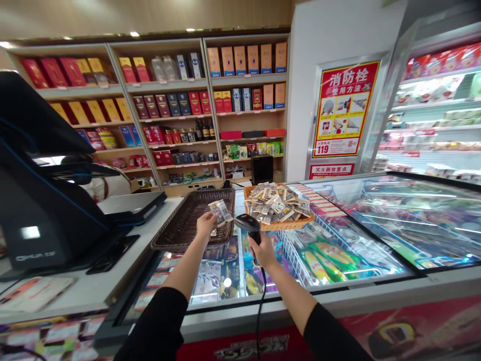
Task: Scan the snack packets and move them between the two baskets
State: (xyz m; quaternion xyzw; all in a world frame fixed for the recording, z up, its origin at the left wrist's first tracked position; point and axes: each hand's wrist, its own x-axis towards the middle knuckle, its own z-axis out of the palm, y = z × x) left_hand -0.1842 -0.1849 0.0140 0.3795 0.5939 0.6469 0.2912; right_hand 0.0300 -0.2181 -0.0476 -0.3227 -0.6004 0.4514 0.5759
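My left hand (206, 224) is closed on a small clear snack packet (221, 211), held just above the near rim of a dark brown wicker basket (180, 225). My right hand (263, 250) grips the handle of a black barcode scanner (248, 224), whose head points toward the packet; its cable hangs down past my forearm. Behind the scanner, an orange wicker basket (308, 221) is heaped with several similar small packets (276, 203). Both baskets rest on the glass lid of a chest freezer (376, 220).
A black checkout terminal (41, 200) stands on the white counter (86, 288) to the left. Shelves of boxed goods (169, 105) fill the back wall. A red poster (343, 108) hangs on a pillar, and a refrigerated display case (436, 100) stands at the right.
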